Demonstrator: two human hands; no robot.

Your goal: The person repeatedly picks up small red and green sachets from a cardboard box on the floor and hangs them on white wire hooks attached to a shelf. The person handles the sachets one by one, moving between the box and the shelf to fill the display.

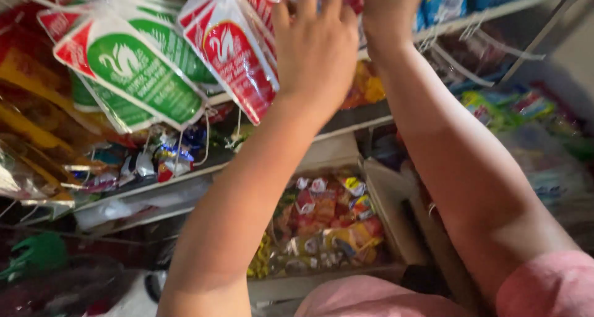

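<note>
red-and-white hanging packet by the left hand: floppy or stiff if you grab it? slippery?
The red-and-white packet is probably floppy: it hangs tilted and its film creases. Its glossy plastic likely makes it a bit slippery. It seems light, dangling beside the green-and-white packets from the rack. The left hand is up against it, though whether it grips is unclear; the right hand reaches higher.

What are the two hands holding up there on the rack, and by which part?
The left hand lies against the upper part of a hanging red-and-white packet; its fingers' grip is hidden. The right hand reaches the packets' tops, but what it grips cannot be told.
</note>
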